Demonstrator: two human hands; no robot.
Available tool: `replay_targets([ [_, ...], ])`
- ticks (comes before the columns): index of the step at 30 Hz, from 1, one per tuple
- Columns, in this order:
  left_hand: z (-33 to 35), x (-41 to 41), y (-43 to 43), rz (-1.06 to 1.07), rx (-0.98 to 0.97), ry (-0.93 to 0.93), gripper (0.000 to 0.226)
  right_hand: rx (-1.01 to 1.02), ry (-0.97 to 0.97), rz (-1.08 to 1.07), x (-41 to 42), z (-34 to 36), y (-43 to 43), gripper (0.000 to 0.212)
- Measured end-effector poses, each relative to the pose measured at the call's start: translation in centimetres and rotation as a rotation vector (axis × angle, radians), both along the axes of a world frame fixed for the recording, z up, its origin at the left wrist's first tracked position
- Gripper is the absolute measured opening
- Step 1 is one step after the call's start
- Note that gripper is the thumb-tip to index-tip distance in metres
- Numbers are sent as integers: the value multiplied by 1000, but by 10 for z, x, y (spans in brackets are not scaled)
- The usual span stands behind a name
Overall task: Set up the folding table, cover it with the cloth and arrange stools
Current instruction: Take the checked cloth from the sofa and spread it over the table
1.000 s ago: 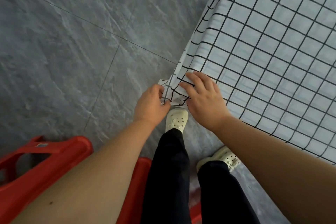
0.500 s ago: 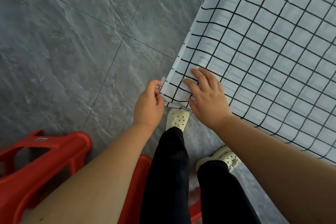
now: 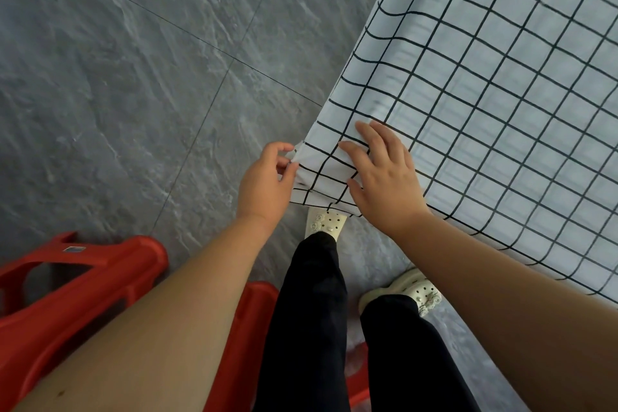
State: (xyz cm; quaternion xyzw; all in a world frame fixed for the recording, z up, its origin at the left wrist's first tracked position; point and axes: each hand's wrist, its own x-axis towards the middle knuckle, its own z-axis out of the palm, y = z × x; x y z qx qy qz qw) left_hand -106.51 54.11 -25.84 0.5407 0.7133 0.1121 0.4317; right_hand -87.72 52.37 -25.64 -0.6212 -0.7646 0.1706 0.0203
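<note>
Where white black-grid cloth drapes the table corner over grey stone-tile floor, left hand grip pinches its corner, right hand rests spread on it (red plastic stool sticker unreadable).

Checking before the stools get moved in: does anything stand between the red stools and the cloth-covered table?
Only the person's own legs and shoes stand between the red stools and the cloth; no other thing shows on the grey floor there. The left hand pinches the cloth's corner; the right hand rests on it.
</note>
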Motion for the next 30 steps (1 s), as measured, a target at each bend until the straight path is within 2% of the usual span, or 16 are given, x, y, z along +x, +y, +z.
replay_targets([
  [7,-3,-10,1,-67,17,93,23,9,-2,12,0,2,0,52],
  [9,-2,-9,-1,-79,22,70,25,8,1,13,1,2,0,52],
  [14,-3,-9,-5,-76,-34,9,45,-3,9,19,2,0,0,53],
  [24,-18,-19,0,96,-45,-54,21,-20,5,34,4,2,1,55],
  [27,-17,-21,4,42,-78,-30,27,-26,8,45,5,2,0,56],
  [30,-14,-19,6,-77,-95,68,48,-17,11,60,7,2,0,60],
])
